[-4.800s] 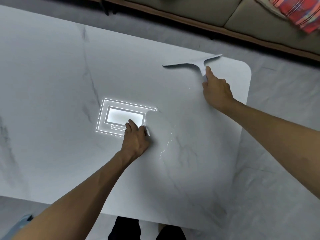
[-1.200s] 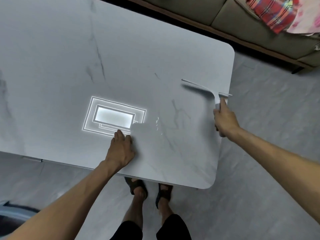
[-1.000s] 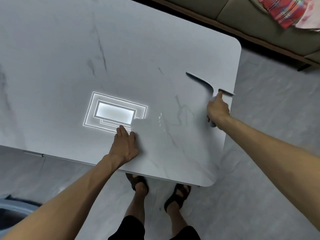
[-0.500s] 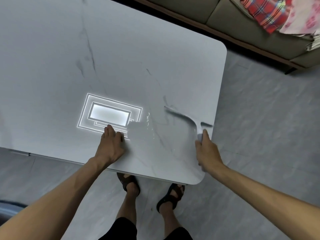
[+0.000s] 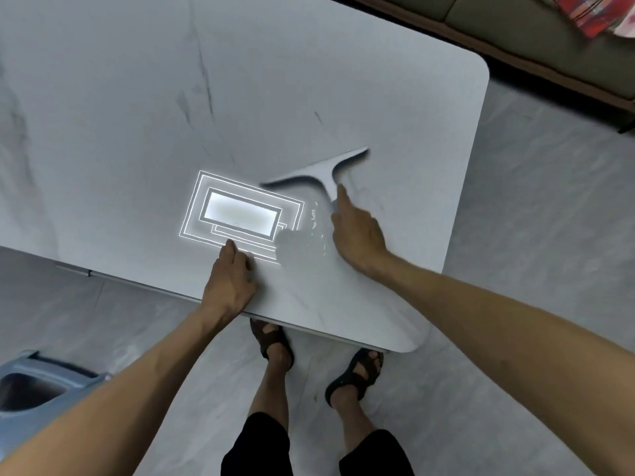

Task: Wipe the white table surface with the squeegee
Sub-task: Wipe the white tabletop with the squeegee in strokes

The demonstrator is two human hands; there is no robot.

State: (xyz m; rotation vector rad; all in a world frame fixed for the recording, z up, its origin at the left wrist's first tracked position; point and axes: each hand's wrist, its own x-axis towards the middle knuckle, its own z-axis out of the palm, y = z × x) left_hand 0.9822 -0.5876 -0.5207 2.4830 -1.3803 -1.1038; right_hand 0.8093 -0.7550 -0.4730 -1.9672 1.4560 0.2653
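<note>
Compared with half a second earlier, the pale grey T-shaped squeegee (image 5: 323,171) has travelled from the near right corner of the table to a spot farther in and to the left, and its blade now slants from near-left up to far-right. The blade rests on the white marble-veined table (image 5: 309,80), just right of a bright rectangular light reflection (image 5: 240,216). The right hand (image 5: 359,235) grips the squeegee handle from the near side, its index finger (image 5: 342,195) stretched out along the handle and the other fingers curled beneath. Small water droplets (image 5: 314,221) glint on the surface just left of this hand. The left hand (image 5: 232,283) lies palm-down near the table's near edge, fingers (image 5: 230,250) straight and close together, their tips touching the near border of the reflection. Below the near edge stand two feet in dark sandals (image 5: 271,340) on a grey floor (image 5: 532,235). A blue-grey bin (image 5: 31,383) sits at the near left. An olive sofa (image 5: 515,32) with a red plaid cloth (image 5: 591,15) lies far right.
</note>
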